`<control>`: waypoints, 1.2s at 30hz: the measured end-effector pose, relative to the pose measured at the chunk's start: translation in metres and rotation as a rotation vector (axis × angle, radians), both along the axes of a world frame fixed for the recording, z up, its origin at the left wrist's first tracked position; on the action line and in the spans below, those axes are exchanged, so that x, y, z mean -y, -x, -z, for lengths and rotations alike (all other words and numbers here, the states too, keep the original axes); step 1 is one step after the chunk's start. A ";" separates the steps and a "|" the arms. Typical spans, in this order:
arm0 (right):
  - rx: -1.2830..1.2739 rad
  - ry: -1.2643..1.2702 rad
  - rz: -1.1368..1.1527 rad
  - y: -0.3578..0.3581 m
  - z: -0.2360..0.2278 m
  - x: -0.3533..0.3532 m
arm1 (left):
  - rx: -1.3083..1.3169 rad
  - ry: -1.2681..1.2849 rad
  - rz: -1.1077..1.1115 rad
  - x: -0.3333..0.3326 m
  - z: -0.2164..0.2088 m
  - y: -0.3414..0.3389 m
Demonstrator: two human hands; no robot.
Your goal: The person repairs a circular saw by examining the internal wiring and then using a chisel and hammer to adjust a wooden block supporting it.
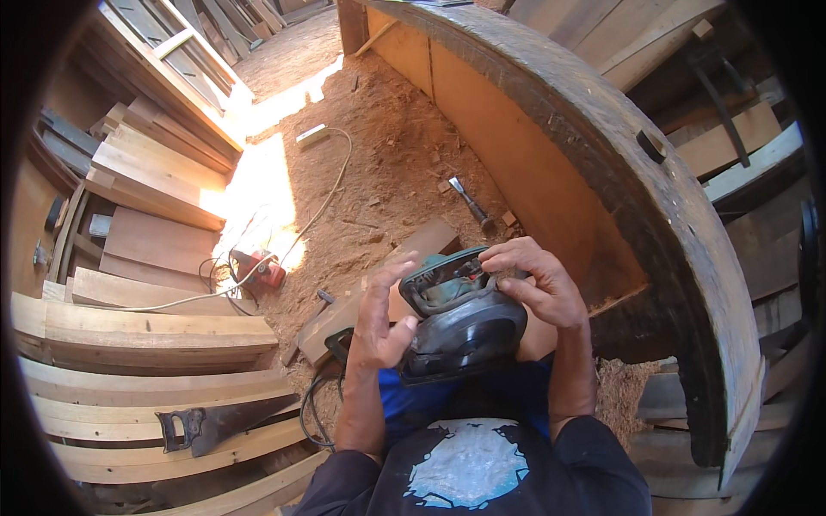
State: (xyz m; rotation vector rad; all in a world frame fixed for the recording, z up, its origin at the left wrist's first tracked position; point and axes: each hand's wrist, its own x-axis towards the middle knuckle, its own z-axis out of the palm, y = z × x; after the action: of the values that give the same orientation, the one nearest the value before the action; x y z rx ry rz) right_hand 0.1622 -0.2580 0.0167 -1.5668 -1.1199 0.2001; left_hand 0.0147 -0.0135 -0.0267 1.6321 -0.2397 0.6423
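In front of my torso, a hand-held power tool (pixel 465 331) sits with a rounded dark grey housing and a green part above it. The green part is open, with a small red bit and some inner parts showing; the tool's exact kind is unclear. My left hand (pixel 385 322) is at its left side, fingers stretched upward and thumb against the housing. At the upper right edge, my right hand (pixel 542 284) has its fingers and thumb bent around a corner of the tool. What lies under those fingertips is hidden.
A chisel (pixel 471 206) and a hammer (pixel 308 328) lie ahead on sawdust-covered ground. A red power tool (pixel 261 268) and a white power strip (pixel 311 134) trail cords. Planks hold a handsaw (pixel 225 423) at left. A large curved wooden piece (pixel 637 163) rises at right.
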 end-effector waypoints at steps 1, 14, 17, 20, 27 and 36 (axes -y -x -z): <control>0.004 0.000 0.003 0.000 0.001 -0.003 | 0.023 -0.135 -0.037 0.002 -0.014 0.001; 0.105 -0.076 0.298 0.020 -0.010 -0.065 | -0.142 -0.026 -0.367 0.023 -0.045 -0.015; 0.167 -0.045 0.279 0.020 -0.017 -0.069 | -0.138 -0.141 -0.419 0.012 -0.044 -0.017; 0.182 -0.007 0.261 0.016 -0.020 -0.073 | -0.169 -0.217 -0.380 -0.001 -0.044 -0.015; -0.202 0.124 0.060 0.011 -0.014 -0.078 | -0.184 0.314 0.000 -0.010 -0.022 -0.014; -0.133 0.133 0.079 0.012 -0.010 -0.081 | -0.125 -0.170 -0.437 0.003 -0.036 -0.016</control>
State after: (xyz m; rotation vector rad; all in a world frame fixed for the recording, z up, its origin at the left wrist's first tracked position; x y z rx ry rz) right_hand 0.1498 -0.1770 0.0262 -1.6863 -0.9555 0.3262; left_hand 0.0305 -0.0163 0.0096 1.9004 0.1651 0.8624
